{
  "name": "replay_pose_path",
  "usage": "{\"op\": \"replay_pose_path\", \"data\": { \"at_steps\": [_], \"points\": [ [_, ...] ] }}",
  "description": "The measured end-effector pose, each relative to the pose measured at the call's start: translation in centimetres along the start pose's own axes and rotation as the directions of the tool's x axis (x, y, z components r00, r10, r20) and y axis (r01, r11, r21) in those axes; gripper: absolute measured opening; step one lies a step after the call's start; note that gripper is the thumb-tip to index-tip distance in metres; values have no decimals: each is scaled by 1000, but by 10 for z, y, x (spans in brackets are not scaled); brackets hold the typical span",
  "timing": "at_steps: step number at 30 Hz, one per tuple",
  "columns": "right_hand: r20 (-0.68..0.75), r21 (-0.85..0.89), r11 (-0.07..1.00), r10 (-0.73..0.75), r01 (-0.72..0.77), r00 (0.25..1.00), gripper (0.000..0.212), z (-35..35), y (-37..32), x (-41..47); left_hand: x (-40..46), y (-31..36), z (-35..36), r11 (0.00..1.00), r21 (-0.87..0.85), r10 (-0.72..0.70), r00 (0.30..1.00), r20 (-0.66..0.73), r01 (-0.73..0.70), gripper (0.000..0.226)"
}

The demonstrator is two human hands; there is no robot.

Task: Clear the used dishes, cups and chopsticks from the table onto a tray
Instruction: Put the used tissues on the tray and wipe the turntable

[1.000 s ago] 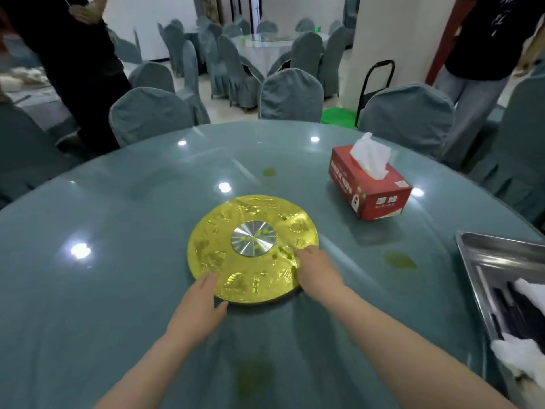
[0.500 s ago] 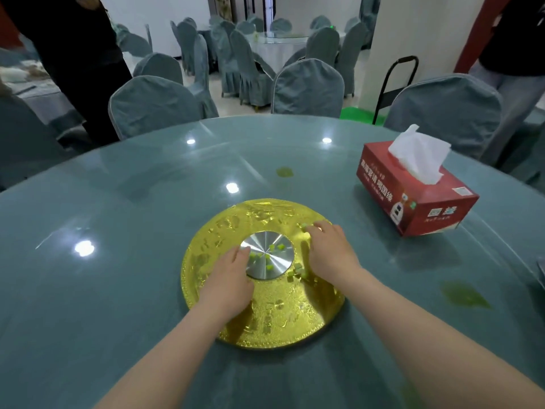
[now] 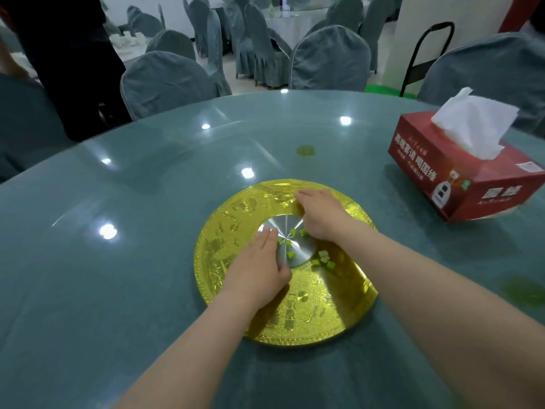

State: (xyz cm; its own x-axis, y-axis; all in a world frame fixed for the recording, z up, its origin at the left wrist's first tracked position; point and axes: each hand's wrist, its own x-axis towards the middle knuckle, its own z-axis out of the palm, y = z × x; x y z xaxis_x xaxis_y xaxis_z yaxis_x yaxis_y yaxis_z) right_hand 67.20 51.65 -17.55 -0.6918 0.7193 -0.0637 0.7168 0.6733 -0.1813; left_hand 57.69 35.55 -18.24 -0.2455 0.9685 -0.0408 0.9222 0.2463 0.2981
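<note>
Head view: both hands lie on the gold disc (image 3: pixel 298 305) mid-table w/ green food bits (image 3: pixel 323 258) scattered by its silver hub (image 3: pixel 290 242). Left hand (image 3: pixel 259 270) lies flat, fingers straight, holding nothing; right hand (image 3: pixel 320 215) curls loosely over the bits, prob. to sweep them together, actual pinch can't tell. No tray in sight; tissue box (image 3: pixel 469 175) sits well apart on the table (image 3: pixel 118 276).

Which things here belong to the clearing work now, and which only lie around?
In the job:
- gold round plate, on the table
- green food bits on it
- left hand, flat on the plate
- right hand, fingers curled at its far part

Only lying about:
- red tissue box
- green stains on the table
- covered chairs
</note>
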Motion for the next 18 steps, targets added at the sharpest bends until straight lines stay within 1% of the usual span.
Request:
{"op": "replay_pose_path", "data": {
  "at_steps": [2,3,7,8,10,12,14,16,18],
  "points": [
    [14,-13,998,-64,65,998,41,-3,2,-3,0,1,0,998,66,3,1000,11,-3,67],
    [12,14,995,-96,96,995,39,-4,4,-9,1,2,-1,996,93,2,1000,25,-4,68],
    [-21,197,961,-194,195,981,40,-8,15,-51,6,10,-6,990,138,-2,993,116,-14,80],
    [-16,207,955,-213,211,977,40,-8,16,-62,8,11,-7,991,130,-6,989,145,-13,84],
    [2,142,960,-244,241,970,42,-5,16,-79,12,14,-10,992,123,-5,983,184,-18,89],
    [19,21,961,-275,275,961,51,-2,15,-86,18,17,-13,990,126,34,980,194,-59,90],
    [4,-71,954,-291,290,957,54,1,14,-88,20,20,-14,986,123,82,975,209,-109,87],
    [-14,-99,953,-290,287,957,51,4,12,-87,18,23,-14,981,132,115,974,197,-142,81],
    [-23,-94,955,-284,281,959,46,6,11,-89,13,23,-12,977,138,141,979,151,-162,73]
  ]
}}
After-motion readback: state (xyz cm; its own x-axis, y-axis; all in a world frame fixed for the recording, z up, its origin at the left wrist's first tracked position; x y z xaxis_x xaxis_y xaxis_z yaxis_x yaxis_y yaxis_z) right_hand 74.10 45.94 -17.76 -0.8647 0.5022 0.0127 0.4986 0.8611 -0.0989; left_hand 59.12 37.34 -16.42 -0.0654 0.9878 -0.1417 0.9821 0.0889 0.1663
